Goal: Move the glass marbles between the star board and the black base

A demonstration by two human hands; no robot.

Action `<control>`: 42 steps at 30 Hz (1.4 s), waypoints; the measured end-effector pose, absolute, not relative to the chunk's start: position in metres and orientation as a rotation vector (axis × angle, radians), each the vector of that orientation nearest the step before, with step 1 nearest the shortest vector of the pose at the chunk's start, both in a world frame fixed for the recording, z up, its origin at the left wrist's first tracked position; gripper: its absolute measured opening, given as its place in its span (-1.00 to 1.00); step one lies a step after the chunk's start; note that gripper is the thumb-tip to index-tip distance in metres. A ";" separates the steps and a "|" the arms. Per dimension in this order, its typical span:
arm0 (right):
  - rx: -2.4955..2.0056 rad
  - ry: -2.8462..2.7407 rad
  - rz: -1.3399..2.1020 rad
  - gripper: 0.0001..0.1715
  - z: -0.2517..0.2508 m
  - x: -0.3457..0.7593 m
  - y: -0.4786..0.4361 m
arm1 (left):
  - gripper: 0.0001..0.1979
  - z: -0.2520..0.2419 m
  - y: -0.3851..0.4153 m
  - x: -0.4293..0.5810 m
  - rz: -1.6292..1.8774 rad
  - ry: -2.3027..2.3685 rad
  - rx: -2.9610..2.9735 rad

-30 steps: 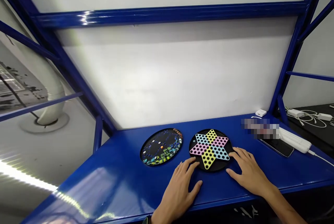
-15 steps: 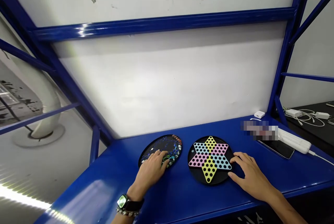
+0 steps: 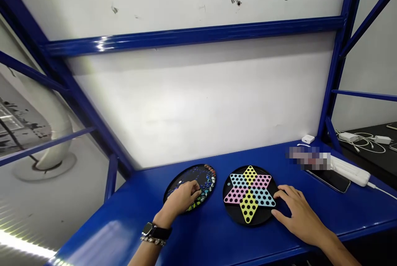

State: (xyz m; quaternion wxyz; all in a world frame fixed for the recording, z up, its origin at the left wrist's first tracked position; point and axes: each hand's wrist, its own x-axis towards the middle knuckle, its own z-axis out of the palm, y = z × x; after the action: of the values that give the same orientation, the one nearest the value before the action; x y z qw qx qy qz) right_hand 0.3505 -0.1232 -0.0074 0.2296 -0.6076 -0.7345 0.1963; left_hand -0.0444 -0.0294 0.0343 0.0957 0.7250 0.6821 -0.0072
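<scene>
My left hand (image 3: 182, 195) is over the round black tray (image 3: 173, 179), its fingers curled in and pressed together. What they hold, if anything, is hidden. Glass marbles (image 3: 211, 181) in orange, blue, clear and green lie along the tray's right side, and part of the tray is covered by the hand. To the right sits a round black Chinese checkers board (image 3: 233, 212) with a star of yellow, pink and blue points full of dark holes. My right hand (image 3: 296, 214) rests beside its right edge, fingers and thumb apart, holding nothing.
A phone (image 3: 333, 178) and a white power strip (image 3: 350, 170) lie at the right of the blue table (image 3: 198, 237). Behind them is a small white case (image 3: 308, 139). Blue frame bars (image 3: 198, 37) and a white panel (image 3: 204, 104) rise at the back.
My left hand's fingers have curled in from a more stretched-out reach over the marbles. My right hand stays by the board. The view has tilted up slightly.
</scene>
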 end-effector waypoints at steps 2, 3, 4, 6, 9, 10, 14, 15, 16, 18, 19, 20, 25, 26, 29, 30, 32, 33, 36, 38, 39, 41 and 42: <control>-1.678 -2.020 0.535 -0.59 -0.008 0.350 -0.123 | -0.81 0.033 -0.028 -0.039 -0.100 2.057 2.177; -1.680 -2.019 0.533 -0.59 -0.008 0.350 -0.123 | -0.82 0.032 -0.028 -0.037 -0.122 2.070 2.190; -1.681 -2.020 0.536 -0.58 -0.009 0.351 -0.123 | -0.83 0.031 -0.028 -0.035 -0.133 2.077 2.202; -1.676 -2.020 0.550 -0.57 -0.009 0.351 -0.123 | -0.82 0.029 -0.028 -0.031 -0.123 2.066 2.229; -1.655 -2.013 0.567 -0.57 -0.010 0.351 -0.123 | -0.81 0.026 -0.030 -0.032 -0.050 2.011 2.282; -1.650 -2.010 0.572 -0.58 -0.009 0.351 -0.123 | -0.81 0.026 -0.030 -0.033 -0.013 1.985 2.293; -1.632 -2.014 0.572 -0.59 -0.008 0.351 -0.123 | -0.80 0.030 -0.033 -0.042 0.167 1.863 2.296; -1.632 -2.016 0.570 -0.59 -0.007 0.351 -0.123 | -0.79 0.032 -0.034 -0.044 0.204 1.835 2.291; -1.634 -2.018 0.569 -0.59 -0.006 0.351 -0.123 | -0.78 0.034 -0.035 -0.046 0.233 1.812 2.280; -1.644 -2.020 0.575 -0.59 -0.005 0.351 -0.123 | -0.74 0.037 -0.038 -0.048 0.279 1.767 2.247; -1.650 -2.017 0.577 -0.59 -0.005 0.351 -0.123 | -0.72 0.038 -0.039 -0.049 0.301 1.744 2.226; -1.657 -2.013 0.580 -0.58 -0.006 0.351 -0.123 | -0.71 0.039 -0.040 -0.050 0.326 1.724 2.205; -1.659 -2.012 0.568 -0.57 -0.010 0.352 -0.123 | -0.62 0.039 -0.042 -0.058 0.483 1.694 2.112; -1.654 -2.016 0.558 -0.57 -0.011 0.353 -0.123 | -0.59 0.039 -0.042 -0.059 0.527 1.698 2.062; -1.646 -2.023 0.528 -0.57 -0.012 0.353 -0.122 | -0.45 0.042 -0.046 -0.059 0.719 1.695 1.828; -1.647 -2.023 0.524 -0.58 -0.011 0.353 -0.123 | -0.41 0.043 -0.048 -0.056 0.790 1.677 1.745; -1.652 -2.019 0.525 -0.58 -0.010 0.352 -0.123 | -0.37 0.042 -0.055 -0.045 0.887 1.598 1.612; -1.654 -2.018 0.525 -0.59 -0.010 0.352 -0.123 | -0.38 0.041 -0.059 -0.038 0.908 1.544 1.565; -1.650 -2.028 0.536 -0.59 -0.008 0.352 -0.123 | -0.43 0.035 -0.069 -0.011 0.877 1.387 1.516; -1.646 -2.031 0.547 -0.59 -0.006 0.352 -0.123 | -0.49 0.034 -0.076 0.007 0.831 1.365 1.612; -1.647 -2.031 0.551 -0.59 -0.005 0.351 -0.123 | -0.53 0.035 -0.078 0.015 0.805 1.383 1.710; -1.653 -2.031 0.550 -0.58 -0.004 0.351 -0.123 | -0.63 0.038 -0.084 0.029 0.717 1.405 1.975; -1.657 -2.032 0.545 -0.58 -0.003 0.351 -0.123 | -0.69 0.040 -0.086 0.034 0.652 1.385 2.114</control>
State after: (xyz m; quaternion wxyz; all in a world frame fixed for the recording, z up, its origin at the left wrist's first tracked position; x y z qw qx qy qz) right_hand 0.3513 -0.1233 -0.0032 0.2296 -0.6022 -0.7385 0.1981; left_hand 0.0342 -0.0858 0.0401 0.2627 0.7816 0.5119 0.2410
